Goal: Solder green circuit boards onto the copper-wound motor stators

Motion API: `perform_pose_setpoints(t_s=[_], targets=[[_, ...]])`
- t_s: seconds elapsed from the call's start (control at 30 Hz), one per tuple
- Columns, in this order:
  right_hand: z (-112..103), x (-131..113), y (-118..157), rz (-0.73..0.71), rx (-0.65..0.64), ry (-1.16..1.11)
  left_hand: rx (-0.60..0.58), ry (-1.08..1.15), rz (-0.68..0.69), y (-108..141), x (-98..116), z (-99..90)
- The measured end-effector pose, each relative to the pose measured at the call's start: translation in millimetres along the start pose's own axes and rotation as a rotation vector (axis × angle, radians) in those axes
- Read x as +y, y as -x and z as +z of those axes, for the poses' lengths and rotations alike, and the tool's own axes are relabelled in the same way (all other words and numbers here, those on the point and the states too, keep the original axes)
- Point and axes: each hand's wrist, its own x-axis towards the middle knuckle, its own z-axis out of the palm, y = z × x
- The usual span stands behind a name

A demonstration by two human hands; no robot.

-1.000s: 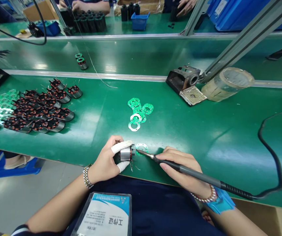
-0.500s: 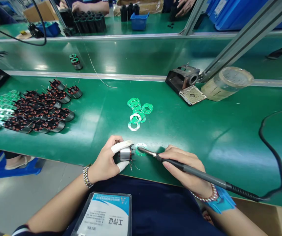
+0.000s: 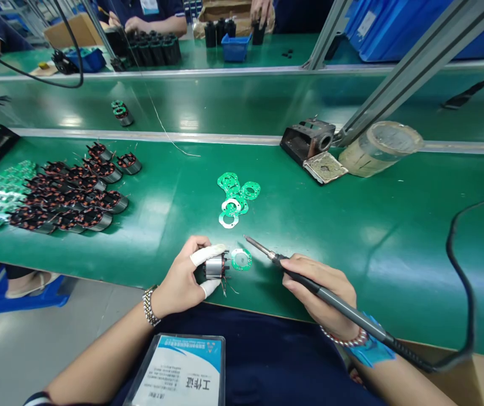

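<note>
My left hand [image 3: 186, 276], with white finger cots on two fingers, grips a motor stator [image 3: 214, 267] lying on its side on the green bench. Thin wires stick out of the stator's right end. Just right of it lies a ring-shaped green circuit board [image 3: 242, 250]. My right hand [image 3: 322, 287] is closed round a soldering iron [image 3: 309, 285], whose tip is above and apart from that board. Farther back sits a loose pile of ring-shaped circuit boards [image 3: 230, 183], some green side up, some white.
Rows of stators [image 3: 76, 194] and a stack of green boards [image 3: 7, 186] cover the left. At the back right stand an iron holder with sponge [image 3: 309, 141] and a cloudy jar [image 3: 379, 148]. A solder wire [image 3: 163, 127] hangs down. Co-workers' hands [image 3: 136, 25] show across the bench.
The soldering iron's tip has lifted away from the ring-shaped board, up and to the right. My left hand and the stator stay in place. A co-worker's hand opposite has shifted left.
</note>
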Motion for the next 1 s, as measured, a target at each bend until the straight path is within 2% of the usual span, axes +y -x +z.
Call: perform_pose_setpoints(t_s=[0.13, 0.23, 0.3, 0.4, 0.47, 0.53, 0.6, 0.7, 0.83, 1.0], targets=[[4.1, 4.1, 5.3, -0.022, 0.021, 0.004, -0.006, 0.011, -0.012, 0.6, -0.6, 0.3], [8.5, 5.6, 3.4, -0.020, -0.070, 0.051, -0.014, 0.055, -0.052, 1.0, -1.0, 0.0], [10.3, 5.3, -0.3, -0.086, -0.157, 0.079, -0.021, 0.138, -0.091, 0.1, -0.4, -0.1], [10.6, 1.9, -4.9, -0.165, -0.181, 0.132, -0.050, 0.293, -0.124, -3.7, 2.0, 0.9], [11.2, -3.2, -5.8, -0.114, -0.108, 0.171, -0.074, 0.312, -0.128, -7.2, 4.0, 3.0], [14.5, -10.3, -6.1, 0.029, 0.001, 0.139, -0.085, 0.207, -0.121, -10.5, 5.7, 6.1], [20.1, -18.0, -7.0, 0.213, 0.104, -0.020, -0.080, 0.036, -0.107, -12.8, 6.9, 9.4], [28.2, -26.2, -10.6, 0.400, 0.131, -0.361, -0.079, -0.137, -0.101, -14.1, 7.6, 13.2], [31.0, -26.2, -14.8, 0.413, 0.035, -0.579, -0.086, -0.195, -0.103, -13.9, 7.6, 15.3], [34.5, -16.7, -15.0, 0.313, -0.010, -0.542, -0.050, -0.238, -0.090, -12.7, 5.9, 17.7]])
